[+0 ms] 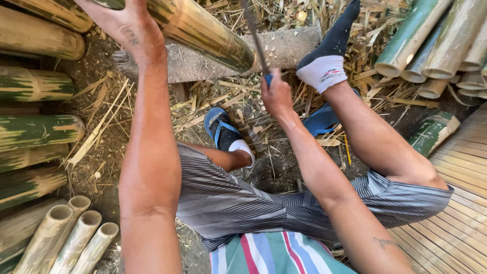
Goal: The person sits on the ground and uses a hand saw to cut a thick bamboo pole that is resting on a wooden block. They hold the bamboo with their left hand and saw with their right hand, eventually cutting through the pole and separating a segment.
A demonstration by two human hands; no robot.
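My left hand [120, 20] presses down on a thick green-and-yellow bamboo pole [203, 30] that lies across a grey wooden block [284, 48]. In my right hand [276, 94] is the blue handle of a long thin blade [253, 35], which stands against the cut end of the pole. A foot in a dark and white sock [324, 63] rests on the block beside the blade. My other foot wears a blue sandal [220, 129] on the dirt below.
Cut bamboo sections [35, 132] are stacked at the left. More bamboo tubes [431, 45] lie at the upper right. Several pale hollow tubes [76, 233] sit at the lower left. A slatted bamboo mat [456, 203] is at the right. Straw and shavings cover the ground.
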